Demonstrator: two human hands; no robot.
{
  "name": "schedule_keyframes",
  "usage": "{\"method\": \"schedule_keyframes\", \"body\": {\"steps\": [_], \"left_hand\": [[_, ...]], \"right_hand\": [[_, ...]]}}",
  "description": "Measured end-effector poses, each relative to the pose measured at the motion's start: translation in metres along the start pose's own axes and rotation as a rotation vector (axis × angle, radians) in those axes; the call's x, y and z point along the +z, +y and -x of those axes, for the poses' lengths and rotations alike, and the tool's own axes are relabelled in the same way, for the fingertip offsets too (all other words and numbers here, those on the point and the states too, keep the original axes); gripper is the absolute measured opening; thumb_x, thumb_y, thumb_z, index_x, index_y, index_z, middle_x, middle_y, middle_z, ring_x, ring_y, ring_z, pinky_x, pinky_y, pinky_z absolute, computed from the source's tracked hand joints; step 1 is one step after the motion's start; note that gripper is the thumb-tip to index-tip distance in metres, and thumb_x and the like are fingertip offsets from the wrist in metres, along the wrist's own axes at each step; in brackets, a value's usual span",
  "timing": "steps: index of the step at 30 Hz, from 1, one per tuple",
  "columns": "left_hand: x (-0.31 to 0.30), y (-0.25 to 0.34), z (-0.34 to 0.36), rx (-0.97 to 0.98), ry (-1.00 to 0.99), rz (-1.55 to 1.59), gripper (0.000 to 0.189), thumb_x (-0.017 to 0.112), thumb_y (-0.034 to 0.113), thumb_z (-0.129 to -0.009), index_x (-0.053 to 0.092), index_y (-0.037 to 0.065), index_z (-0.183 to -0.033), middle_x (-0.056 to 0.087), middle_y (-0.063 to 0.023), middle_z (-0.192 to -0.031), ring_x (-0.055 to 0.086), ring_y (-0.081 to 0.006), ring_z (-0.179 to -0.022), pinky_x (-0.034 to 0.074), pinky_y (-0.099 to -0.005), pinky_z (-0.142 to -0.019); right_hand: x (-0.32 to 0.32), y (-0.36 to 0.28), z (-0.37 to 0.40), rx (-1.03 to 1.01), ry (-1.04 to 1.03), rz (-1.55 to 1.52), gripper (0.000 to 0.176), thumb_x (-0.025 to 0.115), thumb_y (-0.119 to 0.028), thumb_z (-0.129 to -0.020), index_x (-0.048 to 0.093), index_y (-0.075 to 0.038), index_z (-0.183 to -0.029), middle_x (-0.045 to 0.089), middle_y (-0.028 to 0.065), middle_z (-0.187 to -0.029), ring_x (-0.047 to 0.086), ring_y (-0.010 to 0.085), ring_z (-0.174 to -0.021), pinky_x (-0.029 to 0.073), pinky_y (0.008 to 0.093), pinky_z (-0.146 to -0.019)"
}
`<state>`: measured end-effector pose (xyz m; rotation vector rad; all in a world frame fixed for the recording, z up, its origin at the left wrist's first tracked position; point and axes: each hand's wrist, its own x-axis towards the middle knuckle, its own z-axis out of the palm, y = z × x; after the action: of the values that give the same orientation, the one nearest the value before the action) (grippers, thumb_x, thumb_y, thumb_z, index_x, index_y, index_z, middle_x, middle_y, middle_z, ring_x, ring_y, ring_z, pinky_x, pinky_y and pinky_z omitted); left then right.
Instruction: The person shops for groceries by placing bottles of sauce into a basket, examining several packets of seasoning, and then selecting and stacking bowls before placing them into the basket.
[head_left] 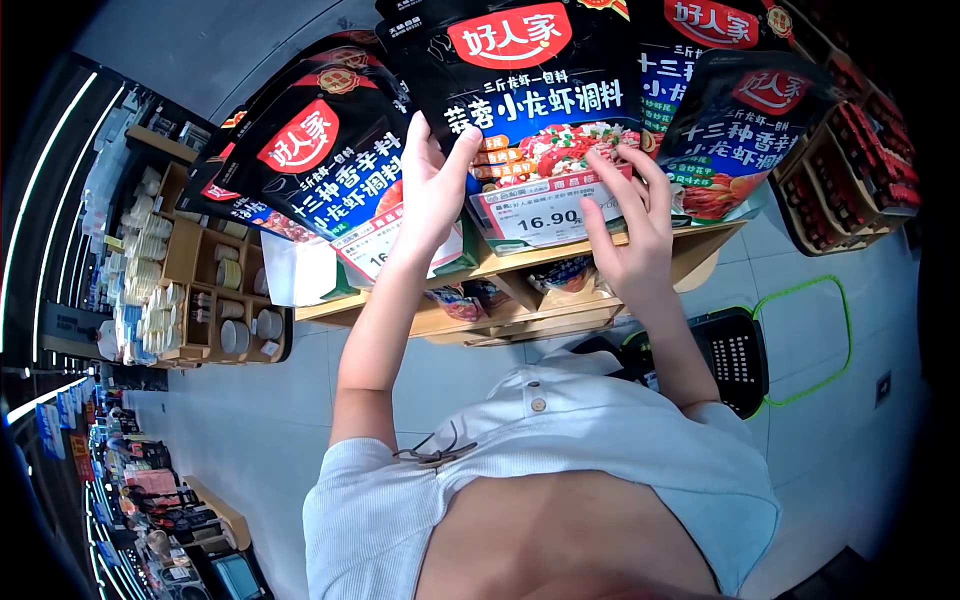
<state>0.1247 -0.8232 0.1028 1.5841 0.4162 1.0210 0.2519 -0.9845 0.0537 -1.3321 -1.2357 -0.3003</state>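
A black and blue crayfish seasoning pouch (545,95) with a red logo stands upright in the middle of the display. My left hand (435,185) is at its left edge, thumb and forefinger stretched apart; whether the other fingers reach behind the pouch is hidden. My right hand (637,235) lies over the pouch's lower right front, its fingers spread beside the food picture. Below the fingers sits a white price label (540,218) reading 16.90. Similar pouches stand on both sides, a left pouch (335,160) leaning and a right pouch (735,140) tilted.
The wooden shelf (480,270) holds more packets on a lower level. A black shopping basket (735,360) with a green handle is on the floor at right. Wooden racks with white goods (235,335) stand at left, and a rack of red packages (845,180) at right.
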Motion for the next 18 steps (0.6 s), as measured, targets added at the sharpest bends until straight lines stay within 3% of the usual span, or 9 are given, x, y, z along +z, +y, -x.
{"method": "schedule_keyframes", "body": {"steps": [3, 5, 8, 11, 13, 14, 17, 18], "left_hand": [[-0.003, -0.011, 0.003, 0.039, -0.014, -0.060, 0.046, 0.053, 0.006, -0.089, 0.031, -0.008, -0.127, 0.050, -0.0145, -0.119, 0.048, -0.0154, -0.108, 0.040, -0.0274, -0.092], [-0.005, -0.015, 0.005, 0.001, -0.031, -0.074, 0.065, 0.052, 0.008, -0.090, 0.011, -0.014, -0.136, 0.035, -0.0223, -0.135, 0.038, -0.0215, -0.123, 0.032, -0.0293, -0.102], [-0.011, -0.035, 0.001, 0.021, 0.023, -0.282, 0.067, 0.051, 0.012, -0.091, 0.010, -0.014, -0.137, 0.027, -0.0254, -0.141, 0.031, -0.0247, -0.130, 0.026, -0.0303, -0.106], [-0.007, -0.028, 0.004, 0.027, -0.012, -0.222, 0.053, 0.048, 0.009, -0.092, 0.022, -0.007, -0.136, 0.044, -0.0180, -0.128, 0.045, -0.0210, -0.114, 0.037, -0.0294, -0.096], [-0.002, -0.027, 0.011, 0.137, -0.029, -0.136, 0.048, 0.047, 0.007, -0.092, 0.026, -0.003, -0.134, 0.049, -0.0131, -0.117, 0.049, -0.0171, -0.103, 0.041, -0.0284, -0.090], [-0.001, -0.025, 0.013, 0.184, -0.064, -0.073, 0.052, 0.044, 0.008, -0.093, 0.020, -0.001, -0.138, 0.050, -0.0114, -0.113, 0.049, -0.0153, -0.100, 0.043, -0.0276, -0.087], [0.009, -0.007, 0.033, 0.050, 0.003, -0.200, 0.059, 0.044, 0.013, -0.095, 0.012, -0.001, -0.141, 0.045, -0.0157, -0.123, 0.046, -0.0191, -0.109, 0.039, -0.0306, -0.094], [0.007, -0.014, 0.032, 0.308, -0.023, -0.384, 0.067, 0.045, 0.021, -0.095, 0.004, -0.002, -0.143, 0.031, -0.0229, -0.137, 0.037, -0.0268, -0.124, 0.029, -0.0353, -0.103]], "right_hand": [[0.000, -0.003, -0.001, -0.014, -0.026, 0.127, 0.052, 0.068, -0.008, -0.078, 0.049, -0.004, -0.126, 0.043, 0.0156, -0.120, 0.055, 0.0276, -0.102, 0.047, 0.0364, -0.084], [-0.001, -0.008, -0.004, 0.002, -0.028, 0.152, 0.055, 0.070, -0.011, -0.077, 0.048, -0.005, -0.127, 0.044, 0.0148, -0.119, 0.056, 0.0277, -0.101, 0.048, 0.0362, -0.083], [0.000, -0.014, -0.007, 0.098, -0.058, 0.239, 0.055, 0.072, -0.019, -0.076, 0.049, -0.006, -0.125, 0.045, 0.0125, -0.115, 0.058, 0.0261, -0.099, 0.050, 0.0341, -0.080], [0.003, -0.009, -0.004, 0.118, -0.075, 0.308, 0.055, 0.071, -0.020, -0.077, 0.048, -0.007, -0.125, 0.045, 0.0119, -0.114, 0.058, 0.0263, -0.098, 0.050, 0.0343, -0.079], [0.004, -0.007, -0.002, 0.130, -0.072, 0.313, 0.055, 0.071, -0.019, -0.077, 0.048, -0.008, -0.125, 0.045, 0.0121, -0.115, 0.058, 0.0265, -0.097, 0.049, 0.0348, -0.081], [0.004, -0.006, -0.001, 0.116, -0.068, 0.306, 0.056, 0.070, -0.019, -0.077, 0.047, -0.008, -0.127, 0.044, 0.0128, -0.117, 0.057, 0.0271, -0.099, 0.049, 0.0352, -0.082], [0.005, -0.007, 0.008, 0.093, -0.050, 0.291, 0.059, 0.069, -0.016, -0.079, 0.043, -0.009, -0.131, 0.043, 0.0151, -0.120, 0.055, 0.0292, -0.103, 0.047, 0.0367, -0.085], [0.007, -0.008, 0.013, 0.097, -0.041, 0.291, 0.061, 0.068, -0.016, -0.079, 0.041, -0.010, -0.133, 0.042, 0.0159, -0.121, 0.053, 0.0301, -0.104, 0.046, 0.0373, -0.086]]}}
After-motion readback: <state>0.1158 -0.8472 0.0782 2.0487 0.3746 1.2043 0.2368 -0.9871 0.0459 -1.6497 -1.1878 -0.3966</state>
